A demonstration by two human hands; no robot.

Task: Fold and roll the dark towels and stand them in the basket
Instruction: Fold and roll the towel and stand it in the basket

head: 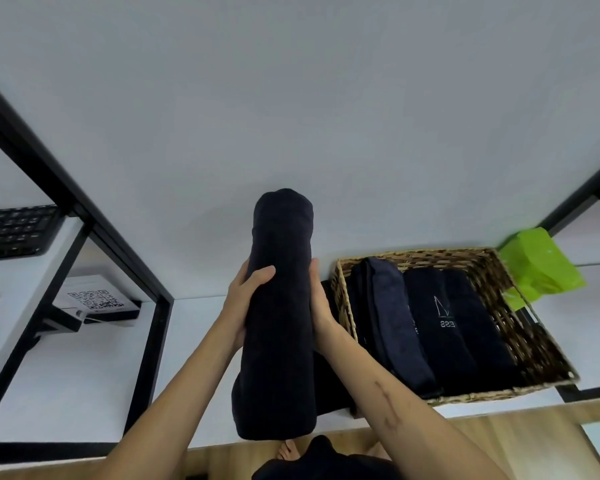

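Above the white worktop [84, 368], a long dark rolled towel [278, 317] held upright, left hand [245, 299] and right hand [321, 303] gripping its sides, beside it a wicker basket [520, 327] holding three dark rolled towels [430, 330] side by side

Both forearms reach fwd; left hand [245, 299] & right hand [321, 299] grip opposite sides of rolled towel [279, 313], thumbs up.

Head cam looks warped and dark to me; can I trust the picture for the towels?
Head view: wide-angle bend bows the black frame bars; lighting is even, no glare; rolled towel between left hand and right hand reads near-black, folds barely visible; basket weave stays sharp.
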